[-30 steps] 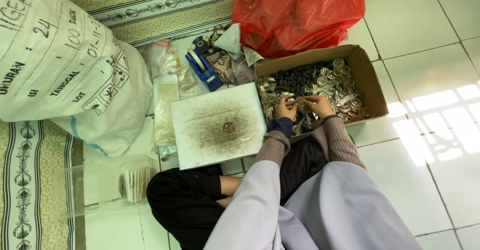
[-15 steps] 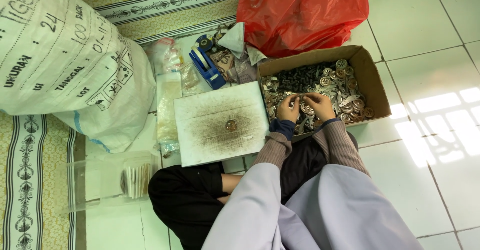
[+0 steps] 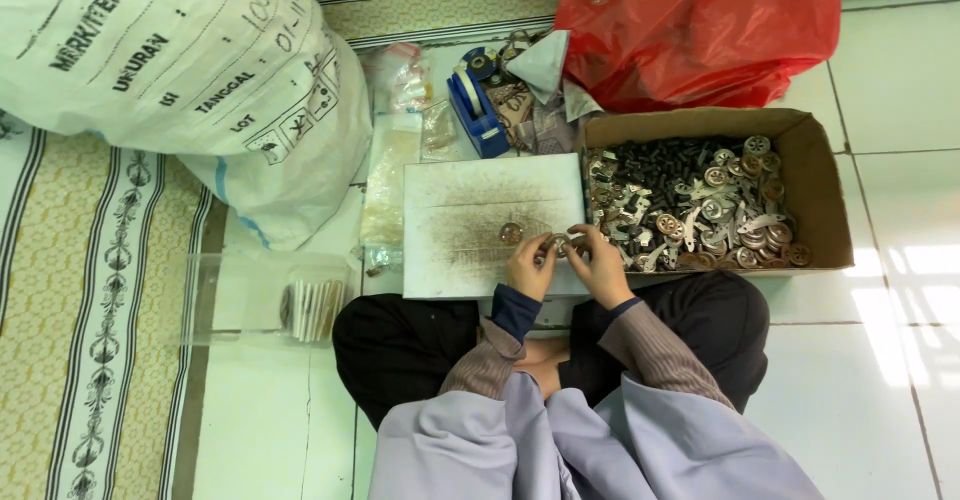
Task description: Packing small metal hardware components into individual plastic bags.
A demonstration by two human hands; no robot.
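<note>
From above I see my left hand (image 3: 527,265) and right hand (image 3: 600,263) meeting over the near edge of a worn white board (image 3: 470,200), fingers pinching a small round metal part (image 3: 561,247). Another metal disc (image 3: 511,233) lies on the board. The cardboard box (image 3: 815,195) of metal parts sits just right.

The person sat cross-legged, both forearms extended forward from the lap and converging. The left hand (image 3: 528,265) was raised with fingers curled inward, fingertips meeting those of the right hand (image 3: 600,265) at the midline. The right hand was likewise curled, knuckles up, thumb turned toward the left. Both wrists were bent slightly upward. Striped cuffs covered both forearms, with a dark inner sleeve showing at each wrist. Whether the fingers were fully closed could not be determined.
</note>
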